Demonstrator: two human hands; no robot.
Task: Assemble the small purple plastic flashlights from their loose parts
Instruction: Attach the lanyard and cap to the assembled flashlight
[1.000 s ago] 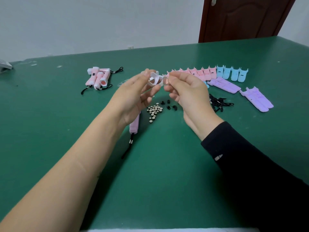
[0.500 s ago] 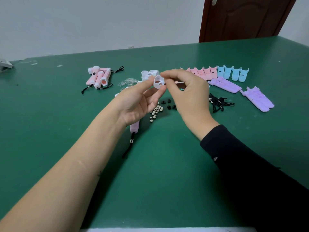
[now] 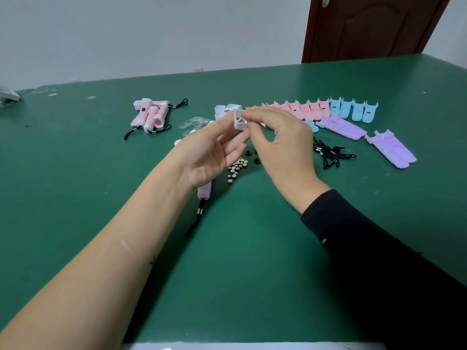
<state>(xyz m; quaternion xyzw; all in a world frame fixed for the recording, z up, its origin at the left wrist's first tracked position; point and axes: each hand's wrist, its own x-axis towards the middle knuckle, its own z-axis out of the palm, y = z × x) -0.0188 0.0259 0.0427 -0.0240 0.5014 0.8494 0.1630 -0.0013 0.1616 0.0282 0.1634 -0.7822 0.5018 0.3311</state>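
Above the green table (image 3: 101,198), my left hand (image 3: 209,152) and my right hand (image 3: 280,142) meet on a small white square flashlight head cap (image 3: 239,122). Left thumb and fingers pinch its lower side; right fingertips press on its top right edge. A purple flashlight body (image 3: 204,192) with a black lanyard (image 3: 197,218) lies on the table under my left wrist, partly hidden. Purple shell halves (image 3: 341,127) and another purple pair (image 3: 390,149) lie to the right.
Finished pink flashlights (image 3: 151,114) lie at the back left. Clear lenses (image 3: 194,122), more white caps (image 3: 225,109), small round batteries (image 3: 236,168), black lanyards (image 3: 331,155), pink shells (image 3: 298,108) and blue shells (image 3: 353,109) are spread behind and beside my hands.
Both hands lowered slightly toward the table with the white cap. My right fingers shifted from the cap's side to its top edge, and the cap turned its open face toward me.
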